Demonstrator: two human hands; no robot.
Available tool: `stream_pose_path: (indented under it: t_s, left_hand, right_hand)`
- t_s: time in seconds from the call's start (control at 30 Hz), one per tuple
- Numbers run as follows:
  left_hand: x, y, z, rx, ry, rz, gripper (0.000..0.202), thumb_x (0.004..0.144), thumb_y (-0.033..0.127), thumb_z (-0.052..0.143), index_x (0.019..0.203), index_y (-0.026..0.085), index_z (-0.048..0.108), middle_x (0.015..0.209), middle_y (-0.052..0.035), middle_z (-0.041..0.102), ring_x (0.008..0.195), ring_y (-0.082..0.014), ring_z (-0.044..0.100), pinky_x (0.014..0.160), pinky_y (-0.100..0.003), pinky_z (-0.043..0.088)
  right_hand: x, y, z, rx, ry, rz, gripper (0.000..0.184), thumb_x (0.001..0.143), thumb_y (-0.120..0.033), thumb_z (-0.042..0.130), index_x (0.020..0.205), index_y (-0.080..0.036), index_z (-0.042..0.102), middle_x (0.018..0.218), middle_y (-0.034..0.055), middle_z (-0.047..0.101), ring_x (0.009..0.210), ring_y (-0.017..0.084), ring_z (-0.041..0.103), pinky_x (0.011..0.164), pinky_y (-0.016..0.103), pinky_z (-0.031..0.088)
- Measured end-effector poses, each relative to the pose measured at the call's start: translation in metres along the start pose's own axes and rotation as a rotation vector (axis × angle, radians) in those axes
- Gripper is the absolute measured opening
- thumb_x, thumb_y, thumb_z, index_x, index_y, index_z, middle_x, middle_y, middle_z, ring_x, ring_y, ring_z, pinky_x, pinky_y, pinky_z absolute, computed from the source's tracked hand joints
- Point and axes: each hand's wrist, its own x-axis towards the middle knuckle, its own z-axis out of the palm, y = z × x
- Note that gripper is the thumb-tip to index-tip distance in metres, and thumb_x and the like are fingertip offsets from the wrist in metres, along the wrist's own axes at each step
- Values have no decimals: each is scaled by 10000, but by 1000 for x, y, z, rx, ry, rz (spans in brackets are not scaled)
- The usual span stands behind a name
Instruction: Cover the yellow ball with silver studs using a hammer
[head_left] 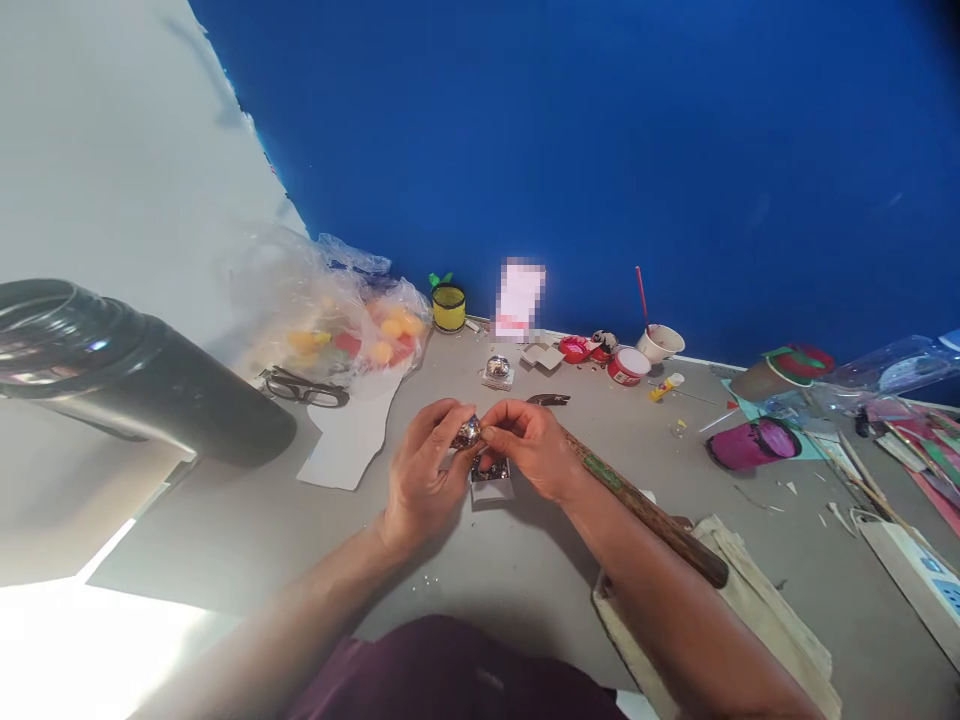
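My left hand (427,470) is closed around a small shiny silver ball (466,433), which looks covered in mirror-like facets. The thumb and forefinger of my right hand (529,447) are pinched together at the ball's right side; any small piece between them is too small to make out. Just below both hands stands a small white box (492,491) with glittering bits inside, partly hidden by my right fingers. Farther back, a second silver faceted piece (497,368) rests on a small white base.
A wooden-handled tool (660,525) lies under my right forearm, beside a folded cloth (780,610). To the left are a large dark cylinder (202,390), glasses (307,387) and a plastic bag (360,320). Paint pots (628,367), a paper cup (660,343) and a power strip (915,570) stand rightward.
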Motion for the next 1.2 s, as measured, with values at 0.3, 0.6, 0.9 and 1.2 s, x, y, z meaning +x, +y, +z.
stream_pose_path:
  t_s: [0.3,0.6,0.9,1.2]
  left_hand:
    - [10,8,2,-464,-47,-290,430,748,338,823,1139,198,712,1084,-83,711,909,-198,656,841,-331,550]
    - [24,2,-2,-972,-250,-623,521,664,221,864,1151,162,690,1004,-53,718,631,-74,557,616,-257,482]
    - [26,-3,-3,-839,-217,-711,560,665,232,844,1171,145,621,899,-20,699,619,-81,540,597,-259,433]
    - [25,-9,-1,-684,-289,-663,472,671,262,836,1098,130,684,795,3,663,636,-93,532,587,-243,419]
  right_hand:
    - [2,-16,-22,-198,12,-43,359,773,-526,757,901,-203,666,745,5,685,582,128,594,548,276,512]
    - [11,-21,-98,-1579,63,328,335,667,-461,827,828,-228,649,840,68,706,771,254,630,579,305,322]
    - [1,-43,-91,-1581,120,124,135,724,-213,638,665,-217,517,713,18,613,621,161,484,553,299,250]
    - [-24,-59,-51,-1289,234,-420,232,827,-274,617,655,-224,470,610,-19,490,568,129,372,566,295,285]
